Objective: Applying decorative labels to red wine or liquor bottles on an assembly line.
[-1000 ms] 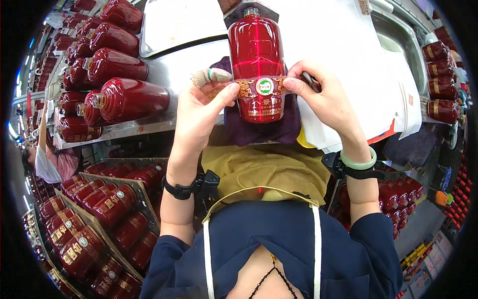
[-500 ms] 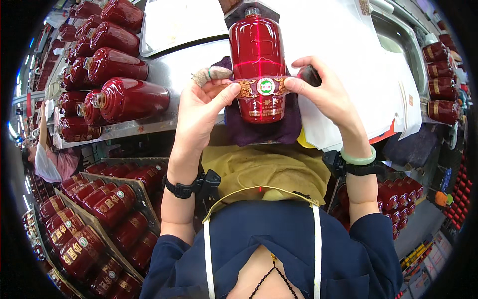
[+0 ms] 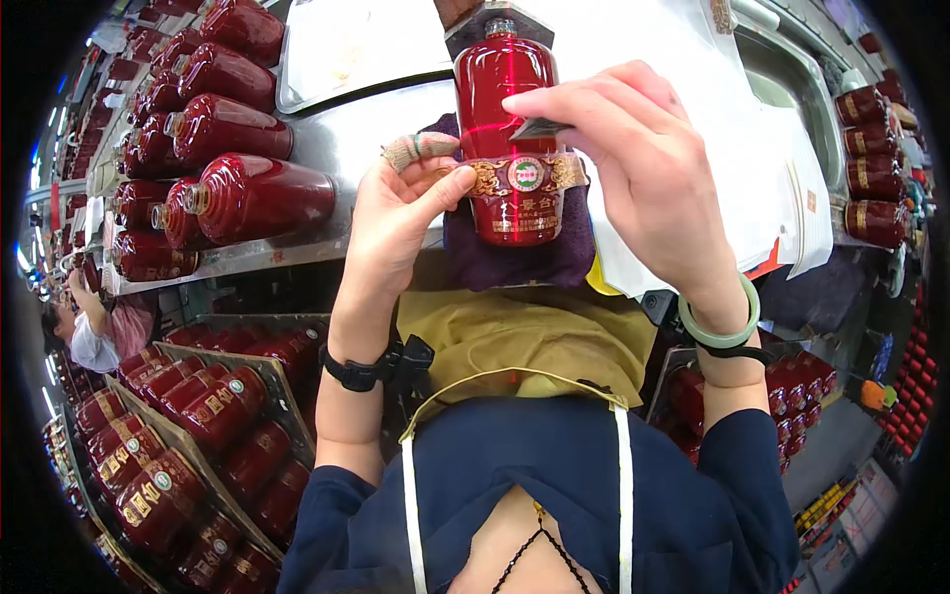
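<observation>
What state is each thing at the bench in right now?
Left hand: pinching the label band's left end.
Right hand: gripping a dark tool.
Red bottle: lying, neck away, no cap visible.
Label band: across bottle, right end overhanging.
Dark tool: over bottle, contact unclear.
Purple cloth: under bottle, rumpled.

I work at a metal bench [image 3: 346, 134], its bare grey top showing between the things on it. Straight ahead of me it carries a folded dark purple cloth [image 3: 475, 267], and on that lies a deep-red glass bottle [image 3: 495, 74]. To my left sits a cluster of red glass bottles [image 3: 267, 198], with a white-surfaced tray [image 3: 396, 59] just beyond. On my right, overlapping white sheets [image 3: 767, 168] cover the top out to its near edge.
</observation>
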### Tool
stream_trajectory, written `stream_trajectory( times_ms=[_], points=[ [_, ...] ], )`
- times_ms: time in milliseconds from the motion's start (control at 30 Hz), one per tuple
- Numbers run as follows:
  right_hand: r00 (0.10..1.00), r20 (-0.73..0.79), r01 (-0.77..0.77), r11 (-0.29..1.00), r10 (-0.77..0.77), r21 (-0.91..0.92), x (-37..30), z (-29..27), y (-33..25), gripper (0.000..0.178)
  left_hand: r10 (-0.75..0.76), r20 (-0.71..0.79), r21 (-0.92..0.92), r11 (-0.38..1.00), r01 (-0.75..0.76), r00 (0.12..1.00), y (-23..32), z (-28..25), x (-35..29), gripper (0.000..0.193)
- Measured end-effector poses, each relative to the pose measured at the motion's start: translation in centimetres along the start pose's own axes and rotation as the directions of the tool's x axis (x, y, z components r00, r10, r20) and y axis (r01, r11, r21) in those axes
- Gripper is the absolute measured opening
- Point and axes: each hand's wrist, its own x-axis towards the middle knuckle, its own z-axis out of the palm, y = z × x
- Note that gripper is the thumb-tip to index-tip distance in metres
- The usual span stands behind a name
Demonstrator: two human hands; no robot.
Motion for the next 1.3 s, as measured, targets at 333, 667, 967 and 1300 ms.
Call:
stream_trajectory(
  times_ms=[333, 667, 967, 1300],
  points=[
    [0.971, 0.025, -0.237, 0.942, 0.238, 0.238, -4.5, -0.9, 0.2, 0.027, 0.104, 0.02, -0.003, 0.995, -0.104, 0.994, -1.0, -0.1, 0.3, 0.032],
    [0.628, 0.395, -0.732, 0.337, 0.67, 0.592, -7.0, 4.5, 1.7, 0.068, 0.338, 0.058, 0.181, 0.922, -0.343, 0.939, -2.1, 2.5, -0.8, 0.075],
    [0.684, 0.405, -0.659, 0.276, 0.607, 0.699, -6.9, 4.4, 1.8, 0.074, 0.287, 0.057, 0.186, 0.938, -0.293, 0.956, -2.4, 2.2, -0.8, 0.082],
    [0.701, 0.209, -0.563, 0.35, 0.682, 0.749, -7.1, 3.2, 1.2, 0.061, 0.215, 0.068, 0.15, 0.963, -0.223, 0.974, -3.1, 1.5, -0.6, 0.084]
  ],
)
